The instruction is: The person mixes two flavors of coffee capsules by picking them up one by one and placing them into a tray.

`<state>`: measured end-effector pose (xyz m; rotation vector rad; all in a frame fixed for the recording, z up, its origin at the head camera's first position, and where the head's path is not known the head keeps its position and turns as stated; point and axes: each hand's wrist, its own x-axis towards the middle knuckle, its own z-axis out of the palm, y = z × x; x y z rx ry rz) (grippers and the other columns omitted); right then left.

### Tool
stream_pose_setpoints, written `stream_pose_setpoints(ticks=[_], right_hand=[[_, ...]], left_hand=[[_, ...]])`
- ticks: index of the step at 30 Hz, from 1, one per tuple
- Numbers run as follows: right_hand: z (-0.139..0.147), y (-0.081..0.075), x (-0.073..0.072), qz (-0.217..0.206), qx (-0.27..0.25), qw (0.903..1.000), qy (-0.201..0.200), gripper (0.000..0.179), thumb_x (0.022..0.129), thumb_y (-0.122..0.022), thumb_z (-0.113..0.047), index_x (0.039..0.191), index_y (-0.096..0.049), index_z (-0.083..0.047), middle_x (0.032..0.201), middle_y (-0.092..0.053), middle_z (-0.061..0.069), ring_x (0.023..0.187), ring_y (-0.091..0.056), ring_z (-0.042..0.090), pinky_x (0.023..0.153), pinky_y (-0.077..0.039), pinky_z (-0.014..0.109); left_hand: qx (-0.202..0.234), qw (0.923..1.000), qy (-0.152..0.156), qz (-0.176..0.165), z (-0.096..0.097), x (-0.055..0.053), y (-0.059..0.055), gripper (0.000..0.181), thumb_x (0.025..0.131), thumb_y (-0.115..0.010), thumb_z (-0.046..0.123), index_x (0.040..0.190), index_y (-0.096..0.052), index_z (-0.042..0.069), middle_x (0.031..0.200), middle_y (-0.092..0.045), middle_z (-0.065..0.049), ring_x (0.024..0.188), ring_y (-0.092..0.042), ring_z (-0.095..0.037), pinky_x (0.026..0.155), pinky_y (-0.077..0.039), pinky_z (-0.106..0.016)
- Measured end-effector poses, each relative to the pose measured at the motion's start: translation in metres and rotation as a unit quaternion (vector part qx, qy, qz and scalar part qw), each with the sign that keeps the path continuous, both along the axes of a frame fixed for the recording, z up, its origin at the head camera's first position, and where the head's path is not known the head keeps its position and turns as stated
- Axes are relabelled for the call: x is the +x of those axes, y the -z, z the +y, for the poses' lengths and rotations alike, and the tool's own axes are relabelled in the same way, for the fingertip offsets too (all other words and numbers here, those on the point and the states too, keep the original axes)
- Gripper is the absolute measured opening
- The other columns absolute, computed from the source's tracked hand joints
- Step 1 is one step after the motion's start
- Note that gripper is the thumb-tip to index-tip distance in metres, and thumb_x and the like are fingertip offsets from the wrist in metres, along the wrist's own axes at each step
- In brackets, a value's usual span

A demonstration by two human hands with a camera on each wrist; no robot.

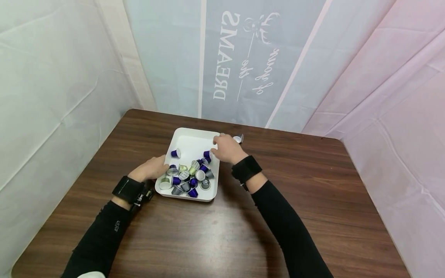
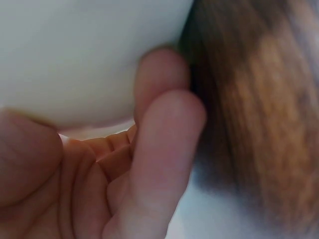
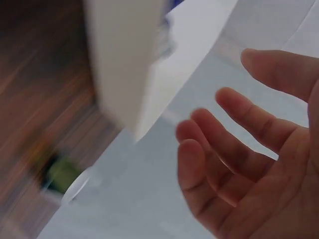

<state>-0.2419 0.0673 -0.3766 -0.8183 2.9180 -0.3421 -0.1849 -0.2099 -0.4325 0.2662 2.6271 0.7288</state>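
A white tray point(image 1: 192, 141) holds several coffee capsules point(image 1: 193, 170), purple, green and grey, heaped mostly in its near half. My left hand point(image 1: 151, 168) grips the tray's left side. In the left wrist view, its fingers point(image 2: 162, 144) press against the white wall, low by the table. Over the tray's far right corner is my right hand point(image 1: 227, 148). Its fingers point(image 3: 239, 144) are loosely bent in the right wrist view, apart from the white tray wall point(image 3: 122, 59), and nothing lies between them.
A silver capsule point(image 1: 237, 139) lies on the wooden table point(image 1: 278, 185), beyond the right hand. The right wrist view shows a blurred green capsule point(image 3: 65, 174) on the table. Fabric curtains point(image 1: 174, 58) hang behind the table and at both sides.
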Motion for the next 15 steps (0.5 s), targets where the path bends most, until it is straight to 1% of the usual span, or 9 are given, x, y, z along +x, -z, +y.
stream_pose_setpoints(ticks=[4,7,10,15], right_hand=[[0.026,0.013,-0.017,0.012,0.007,0.9996,0.026,0.037,0.093,-0.058,-0.019,0.124,-0.057,0.001,0.119,-0.053,0.018,0.109,-0.048,0.033,0.091,-0.041,0.041],[0.042,0.023,-0.027,0.018,0.016,0.9991,0.036,0.041,0.092,-0.059,-0.015,0.129,-0.052,0.004,0.125,-0.049,0.022,0.115,-0.043,0.036,0.097,-0.037,0.042],[0.052,0.033,-0.033,0.021,0.026,0.9987,0.039,0.045,0.092,-0.059,-0.013,0.133,-0.048,0.005,0.132,-0.045,0.025,0.121,-0.04,0.037,0.1,-0.034,0.041],[0.062,0.045,-0.038,0.026,0.043,0.9983,0.031,0.05,0.094,-0.058,-0.013,0.138,-0.043,0.005,0.139,-0.04,0.025,0.128,-0.035,0.037,0.103,-0.031,0.042]], left_hand=[[0.0,1.0,0.004,0.002,0.0,0.0,0.0,0.046,0.098,-0.037,0.015,0.138,-0.036,-0.006,0.112,-0.056,-0.025,0.067,-0.058,-0.022,0.05,-0.046,-0.031],[0.004,0.9999,0.009,0.004,-0.001,0.001,-0.001,0.045,0.098,-0.037,0.014,0.138,-0.036,-0.007,0.111,-0.056,-0.025,0.067,-0.057,-0.023,0.051,-0.046,-0.032],[0.01,0.9999,0.006,-0.002,-0.001,0.001,-0.001,0.046,0.098,-0.037,0.015,0.139,-0.035,-0.006,0.112,-0.056,-0.025,0.066,-0.057,-0.022,0.05,-0.046,-0.032],[0.02,0.9998,0.004,-0.006,0.0,0.003,-0.002,0.046,0.099,-0.036,0.015,0.14,-0.033,-0.005,0.113,-0.056,-0.026,0.063,-0.058,-0.021,0.049,-0.047,-0.032]])
